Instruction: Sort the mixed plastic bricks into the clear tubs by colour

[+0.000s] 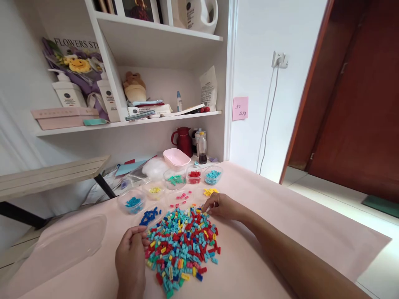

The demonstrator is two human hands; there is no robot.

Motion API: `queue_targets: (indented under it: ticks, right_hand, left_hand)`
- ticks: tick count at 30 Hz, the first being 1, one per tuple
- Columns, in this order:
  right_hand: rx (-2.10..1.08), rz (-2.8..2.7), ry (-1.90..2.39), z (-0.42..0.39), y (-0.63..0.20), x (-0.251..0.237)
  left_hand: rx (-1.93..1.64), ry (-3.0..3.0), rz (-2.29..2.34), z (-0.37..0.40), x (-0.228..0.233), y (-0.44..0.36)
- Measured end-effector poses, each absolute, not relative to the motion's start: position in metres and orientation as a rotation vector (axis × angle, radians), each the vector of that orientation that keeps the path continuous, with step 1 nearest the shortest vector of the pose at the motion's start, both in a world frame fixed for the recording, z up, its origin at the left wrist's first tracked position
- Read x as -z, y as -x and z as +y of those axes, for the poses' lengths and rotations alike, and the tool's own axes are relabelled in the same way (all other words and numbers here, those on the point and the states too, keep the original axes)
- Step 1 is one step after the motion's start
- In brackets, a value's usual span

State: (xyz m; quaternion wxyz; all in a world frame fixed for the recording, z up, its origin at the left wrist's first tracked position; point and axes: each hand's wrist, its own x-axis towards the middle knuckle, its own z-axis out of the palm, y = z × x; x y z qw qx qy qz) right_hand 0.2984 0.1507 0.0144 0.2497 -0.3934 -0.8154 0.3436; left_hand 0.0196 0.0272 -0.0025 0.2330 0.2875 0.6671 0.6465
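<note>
Pink cloth covers the table (280, 216), the largest surface here, and at its centre lies a heap of mixed bricks (182, 243) in turquoise, red, yellow and blue. At about eleven to one o'clock from the heap runs an arc of clear tubs: a pink tub (176, 158) farthest back, then green bricks (175, 180), red bricks (194, 176) and pale blue bricks (213, 176) each in its own tub, with yellow ones (155, 190) and teal ones (133, 202) in tubs toward ten o'clock. Loose sorted clusters sit closer in: dark blue bricks (150, 216) at ten o'clock, pink bricks (182, 195) at twelve, a yellow cluster (210, 191) at one. A clear lid (67, 245) lies at nine o'clock. The left hand (131, 255) rests at the heap's nine o'clock edge, fingers curled; whether it pinches a brick I cannot tell. The right hand (222, 206) touches the heap at one o'clock, fingertips pinched among pieces, just below the yellow cluster. By my judgement the sorting is partly done: several colours are separated, yet most bricks remain in the heap
</note>
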Motion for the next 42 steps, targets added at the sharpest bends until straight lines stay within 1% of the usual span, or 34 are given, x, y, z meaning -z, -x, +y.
queue_targets:
  ticks: [6,21,26,30,32,37,42]
  right_hand:
    - [-0.804,-2.301,1.071,0.15,-0.297,-0.012]
    - [-0.681,-2.355,1.068,0.149,-0.292,-0.008]
    - [-0.784,-2.259,1.049,0.148,-0.293,-0.01]
    - [-0.918,-2.134,1.15,0.15,-0.297,-0.013]
    - [-0.862,-2.117,1.209,0.15,-0.299,-0.015]
    - [-0.597,-2.195,1.334,0.151,-0.301,-0.021]
    - [-0.471,-2.198,1.446,0.152,-0.302,-0.023]
  left_hand:
    - [-1.769,-0.756,1.808,0.027,0.001,-0.021]
    - [-1.76,-0.778,1.819,0.025,0.001,-0.021]
    - [-1.768,-0.785,1.83,0.025,-0.002,-0.023]
    - [-1.754,-0.761,1.838,0.024,-0.004,-0.023]
    - [-1.753,-0.763,1.835,0.024,-0.004,-0.023]
    - [-1.76,-0.764,1.831,0.025,-0.002,-0.023]
    - [-1.76,-0.774,1.832,0.024,-0.001,-0.023]
